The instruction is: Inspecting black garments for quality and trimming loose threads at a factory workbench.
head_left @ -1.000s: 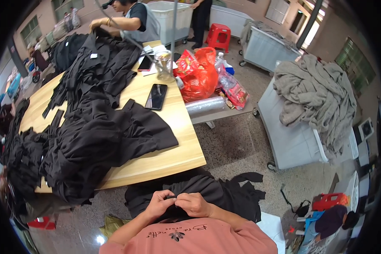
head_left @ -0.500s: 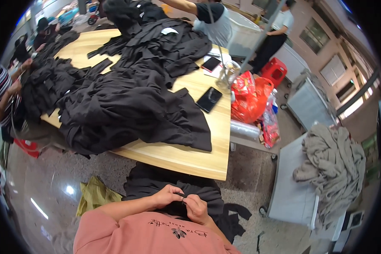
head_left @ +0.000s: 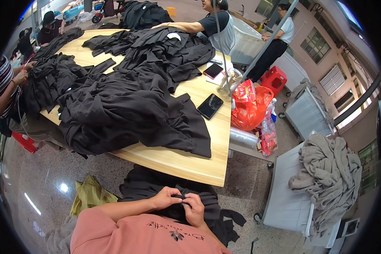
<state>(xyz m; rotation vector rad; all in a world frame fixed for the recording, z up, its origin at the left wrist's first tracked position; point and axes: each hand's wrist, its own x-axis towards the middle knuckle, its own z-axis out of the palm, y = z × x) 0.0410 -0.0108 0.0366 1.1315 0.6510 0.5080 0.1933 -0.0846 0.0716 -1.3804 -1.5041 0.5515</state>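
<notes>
Both hands are close together over a dark grey garment (head_left: 144,185) that lies across my lap below the table edge. My left hand (head_left: 164,198) pinches a fold of its cloth between thumb and fingers. Right beside it, my right hand (head_left: 194,208) is closed on the same cloth, thumb against the left fingertips. The exact spot between the fingertips is small and partly covered by them. A dark strip of the garment (head_left: 234,218) hangs down to the right of my arm.
A wooden table (head_left: 173,165) carries heaped dark garments (head_left: 114,110), a phone (head_left: 210,106) and a glass jar (head_left: 230,80). Red bags (head_left: 250,108) sit at its right. Wheeled bins (head_left: 283,194) hold grey cloth (head_left: 326,165). Co-workers stand around; an olive sack (head_left: 92,195) lies on the floor.
My hands stay pinched on the garment with little movement. The view has shifted slightly. Across the table, a co-worker has lowered a lifted dark garment, arm now stretched over the pile.
</notes>
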